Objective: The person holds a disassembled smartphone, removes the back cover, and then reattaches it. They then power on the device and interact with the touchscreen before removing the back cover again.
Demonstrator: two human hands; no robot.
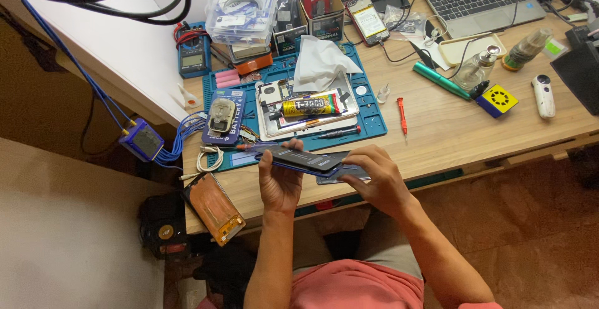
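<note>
glue tube (310, 105) on mat (372, 120), laptop (480, 0) behind.

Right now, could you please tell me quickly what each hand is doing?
Left hand: closed on the left end of the dark phone.
Right hand: gripping the right end of the same phone.

Dark flat phone (306, 160), held level above desk edge
</note>
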